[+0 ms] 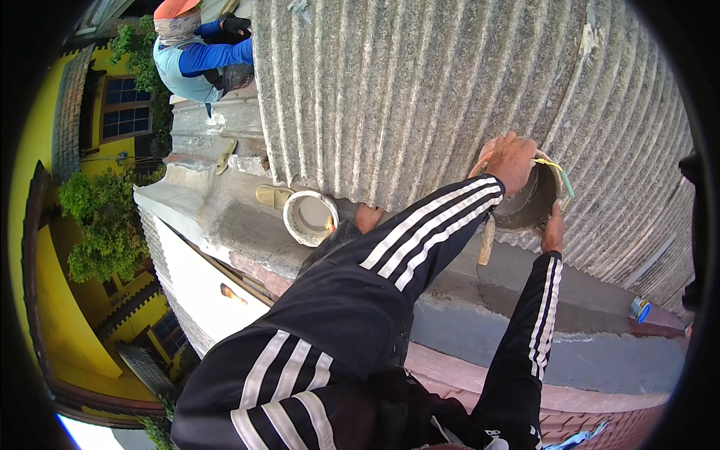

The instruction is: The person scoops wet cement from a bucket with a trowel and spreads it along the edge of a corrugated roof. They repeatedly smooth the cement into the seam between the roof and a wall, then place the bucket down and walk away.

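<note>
Both hands are on a round bucket with an orange-pink rim and grey mortar-like residue inside. My left hand is closed over its far rim. Lower down, my right hand grips the rim on the near right side, its fingers partly hidden. A handle with yellow cord and a green sleeve hangs at the bucket's right edge. Beside the bucket's near left side, a wooden tool handle sticks out; the rest of that tool is hidden.
Corrugated grey roofing rises ahead. A white bucket stands near my bare foot, with sandals close by. A blue can lies at right. Another person works at far left, above the roof edge.
</note>
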